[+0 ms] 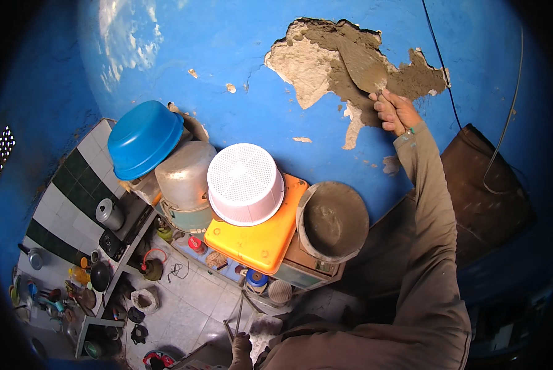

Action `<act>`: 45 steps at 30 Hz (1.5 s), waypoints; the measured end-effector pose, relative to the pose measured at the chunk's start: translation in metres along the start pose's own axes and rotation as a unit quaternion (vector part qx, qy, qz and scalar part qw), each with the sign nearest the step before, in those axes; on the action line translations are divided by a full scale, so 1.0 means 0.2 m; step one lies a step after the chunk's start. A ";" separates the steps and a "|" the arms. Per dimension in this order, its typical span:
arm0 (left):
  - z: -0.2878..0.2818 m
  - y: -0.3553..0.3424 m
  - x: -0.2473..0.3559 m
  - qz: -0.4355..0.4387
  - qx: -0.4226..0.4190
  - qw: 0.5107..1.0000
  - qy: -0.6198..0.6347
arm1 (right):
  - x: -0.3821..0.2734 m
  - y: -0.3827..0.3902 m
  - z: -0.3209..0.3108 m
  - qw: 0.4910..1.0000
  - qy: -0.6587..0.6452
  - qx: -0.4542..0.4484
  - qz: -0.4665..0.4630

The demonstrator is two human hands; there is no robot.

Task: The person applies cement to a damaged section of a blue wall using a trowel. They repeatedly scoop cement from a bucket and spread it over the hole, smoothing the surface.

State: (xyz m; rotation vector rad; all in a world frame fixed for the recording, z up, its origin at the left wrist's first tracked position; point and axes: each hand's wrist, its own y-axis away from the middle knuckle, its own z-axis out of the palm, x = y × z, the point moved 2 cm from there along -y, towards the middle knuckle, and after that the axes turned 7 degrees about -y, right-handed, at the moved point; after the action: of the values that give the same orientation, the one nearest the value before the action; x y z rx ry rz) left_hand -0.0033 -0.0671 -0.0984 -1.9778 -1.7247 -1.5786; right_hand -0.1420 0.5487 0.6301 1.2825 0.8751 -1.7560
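Note:
My right hand is closed around the handle of a trowel. The trowel's blade lies against wet grey mortar spread over a broken patch in the blue wall. Pale bare plaster shows on the patch's left side, and mortar reaches along its right arm. Below stands a bucket with grey mortar inside. My left hand is low at the bottom edge, beside thin metal bars; its fingers are too small and dark to make out.
An upturned white strainer basket rests on an orange lid-like slab beside the bucket. Left of it are a large metal pot and a blue basin. Cables hang at the right. Kitchen shelves stand lower left.

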 end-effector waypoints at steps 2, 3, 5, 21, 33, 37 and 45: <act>0.02 0.00 -0.02 0.012 0.014 1.000 -0.003 | 0.01 0.01 -0.02 1.000 -0.004 -0.008 -0.007; 0.02 0.01 -0.01 0.015 0.023 1.000 -0.010 | 0.01 0.02 -0.03 1.000 -0.001 -0.003 -0.013; 0.03 0.04 -0.01 0.020 0.045 0.997 -0.051 | 0.04 0.06 -0.02 1.000 0.007 0.008 -0.025; -0.17 0.15 0.29 -0.097 0.049 0.994 -0.018 | 0.25 -0.09 0.06 0.948 0.219 0.150 -0.175; -0.18 0.17 0.24 -0.097 0.038 0.993 -0.056 | 0.17 0.03 -0.03 0.969 0.147 0.141 -0.142; -0.16 0.18 0.18 -0.092 0.035 0.993 -0.065 | 0.17 0.05 -0.05 0.970 0.137 0.140 -0.144; -0.12 0.19 0.03 -0.072 0.033 0.992 -0.100 | 0.19 0.10 -0.11 0.966 0.153 0.143 -0.153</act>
State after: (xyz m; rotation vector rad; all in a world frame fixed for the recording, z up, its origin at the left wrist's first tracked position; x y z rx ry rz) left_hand 0.0106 -0.0911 -0.0626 -2.0838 -2.0076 -1.3813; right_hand -0.1220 0.5510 0.5863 1.7166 1.0664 -2.0106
